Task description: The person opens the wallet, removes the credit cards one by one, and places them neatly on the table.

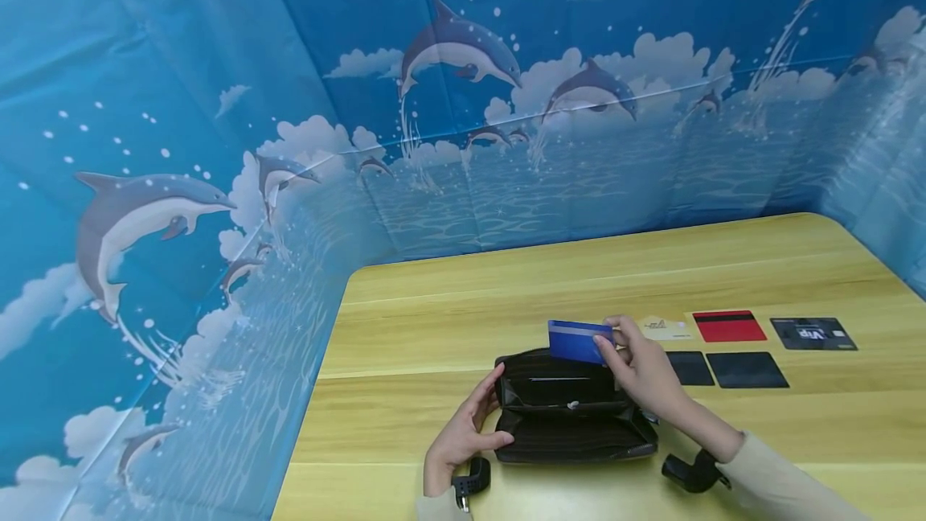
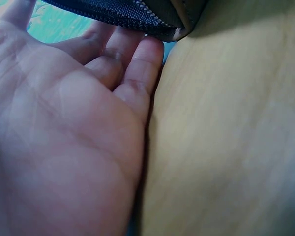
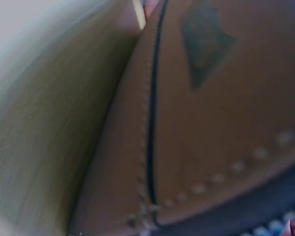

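Observation:
A dark zip-around wallet (image 1: 579,439) lies unzipped on the table, its inner pockets facing up. My left hand (image 1: 466,434) grips its left end, thumb on the near flap and fingers at the far one. In the left wrist view, that hand's fingers bend under the zipper edge. Above the far flap, a blue card (image 1: 575,342) with a pale stripe is pinched between the thumb and fingers of my right hand (image 1: 646,372). Brown stitched leather of the wallet (image 3: 226,128) fills much of the right wrist view; the right hand's grip is not visible there.
Right of the wallet lie a cream card (image 1: 665,330), a red card (image 1: 729,328), a black VIP card (image 1: 813,334) and two dark cards, one (image 1: 747,371) beside the other (image 1: 690,368). A dolphin-print curtain (image 1: 463,183) borders the wooden table (image 1: 391,320).

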### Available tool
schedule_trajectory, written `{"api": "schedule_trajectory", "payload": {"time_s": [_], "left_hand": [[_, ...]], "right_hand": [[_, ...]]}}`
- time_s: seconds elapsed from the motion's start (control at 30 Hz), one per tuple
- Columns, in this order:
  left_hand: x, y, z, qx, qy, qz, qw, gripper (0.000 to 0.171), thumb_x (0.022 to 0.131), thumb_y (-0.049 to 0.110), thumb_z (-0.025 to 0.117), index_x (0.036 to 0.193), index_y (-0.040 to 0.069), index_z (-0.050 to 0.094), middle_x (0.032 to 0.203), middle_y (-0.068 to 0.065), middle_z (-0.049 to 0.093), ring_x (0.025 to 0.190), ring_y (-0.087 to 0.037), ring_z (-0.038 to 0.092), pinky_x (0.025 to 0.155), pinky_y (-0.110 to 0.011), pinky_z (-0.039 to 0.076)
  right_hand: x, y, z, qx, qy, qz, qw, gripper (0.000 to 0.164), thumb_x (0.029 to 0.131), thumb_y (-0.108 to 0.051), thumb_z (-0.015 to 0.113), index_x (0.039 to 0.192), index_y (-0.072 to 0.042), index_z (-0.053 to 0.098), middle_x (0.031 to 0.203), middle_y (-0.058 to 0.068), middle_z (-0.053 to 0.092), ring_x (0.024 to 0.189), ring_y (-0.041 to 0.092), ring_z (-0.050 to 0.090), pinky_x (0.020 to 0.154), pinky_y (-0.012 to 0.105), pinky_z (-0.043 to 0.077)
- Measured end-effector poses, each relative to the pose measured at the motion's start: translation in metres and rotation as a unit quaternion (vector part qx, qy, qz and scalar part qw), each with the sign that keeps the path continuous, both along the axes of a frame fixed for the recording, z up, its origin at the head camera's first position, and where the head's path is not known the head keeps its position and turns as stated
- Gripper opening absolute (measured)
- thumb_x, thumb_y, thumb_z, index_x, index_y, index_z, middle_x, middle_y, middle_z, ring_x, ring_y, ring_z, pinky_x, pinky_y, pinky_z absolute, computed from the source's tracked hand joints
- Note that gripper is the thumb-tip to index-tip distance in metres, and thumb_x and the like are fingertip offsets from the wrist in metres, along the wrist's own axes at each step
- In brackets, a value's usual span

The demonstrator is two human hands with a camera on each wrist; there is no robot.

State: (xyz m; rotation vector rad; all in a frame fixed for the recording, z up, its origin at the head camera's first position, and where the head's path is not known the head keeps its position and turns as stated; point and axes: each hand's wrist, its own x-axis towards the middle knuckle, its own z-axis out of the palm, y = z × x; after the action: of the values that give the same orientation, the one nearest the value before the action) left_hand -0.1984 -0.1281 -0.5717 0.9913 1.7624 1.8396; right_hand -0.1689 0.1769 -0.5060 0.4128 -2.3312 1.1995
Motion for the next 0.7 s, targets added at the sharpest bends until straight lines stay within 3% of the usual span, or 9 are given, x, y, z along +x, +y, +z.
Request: {"api": "schedule_trajectory", "payload": {"time_s": [0.1, 0.27, 0.47, 0.57, 0.7], "left_hand": [[-0.002, 0.000, -0.004, 0.000, -0.004, 0.002, 1.0000, 0.089, 0.083, -0.004, 0.070, 0.153, 0.012, 0.017, 0.157, -0.007, 0.011, 0.140, -0.030, 0.015, 0.111, -0.040, 0.022], [-0.003, 0.000, -0.005, 0.003, -0.014, 0.005, 0.9999, 0.087, 0.083, 0.002, 0.071, 0.153, 0.016, 0.020, 0.157, -0.002, 0.013, 0.140, -0.026, 0.016, 0.111, -0.035, 0.022], [-0.004, 0.000, -0.006, 0.006, -0.010, 0.000, 0.9999, 0.088, 0.083, -0.002, 0.070, 0.153, 0.013, 0.018, 0.157, -0.005, 0.012, 0.140, -0.029, 0.015, 0.111, -0.036, 0.022], [-0.005, 0.000, -0.007, 0.009, -0.009, -0.002, 0.9999, 0.088, 0.083, -0.002, 0.070, 0.153, 0.013, 0.018, 0.157, -0.006, 0.012, 0.139, -0.030, 0.016, 0.111, -0.036, 0.022], [-0.006, -0.001, -0.007, 0.010, -0.005, 0.000, 0.9999, 0.089, 0.083, 0.003, 0.072, 0.153, 0.016, 0.018, 0.157, -0.005, 0.014, 0.139, -0.029, 0.019, 0.110, -0.035, 0.023]], "right_hand": [[0.000, 0.005, 0.002, -0.059, -0.055, 0.039, 0.996, 0.021, 0.095, -0.003, 0.056, 0.115, -0.003, 0.049, 0.059, 0.001, 0.054, 0.038, 0.006, 0.048, 0.036, 0.023, 0.040], [-0.001, 0.017, 0.006, -0.151, -0.133, 0.073, 0.977, 0.020, 0.097, -0.009, 0.055, 0.114, 0.000, 0.051, 0.061, 0.010, 0.057, 0.042, 0.017, 0.056, 0.038, 0.031, 0.047], [0.001, 0.034, 0.004, -0.184, -0.161, 0.040, 0.969, 0.020, 0.098, -0.017, 0.055, 0.101, 0.002, 0.056, 0.064, 0.015, 0.059, 0.045, 0.022, 0.057, 0.043, 0.034, 0.049], [0.004, 0.043, 0.000, -0.201, -0.159, 0.025, 0.966, 0.021, 0.098, -0.016, 0.054, 0.103, 0.004, 0.057, 0.063, 0.017, 0.058, 0.044, 0.022, 0.056, 0.043, 0.034, 0.050], [0.008, 0.053, -0.004, -0.248, -0.177, 0.013, 0.952, 0.023, 0.099, -0.017, 0.053, 0.106, 0.004, 0.055, 0.063, 0.021, 0.058, 0.044, 0.018, 0.055, 0.044, 0.032, 0.051]]}}
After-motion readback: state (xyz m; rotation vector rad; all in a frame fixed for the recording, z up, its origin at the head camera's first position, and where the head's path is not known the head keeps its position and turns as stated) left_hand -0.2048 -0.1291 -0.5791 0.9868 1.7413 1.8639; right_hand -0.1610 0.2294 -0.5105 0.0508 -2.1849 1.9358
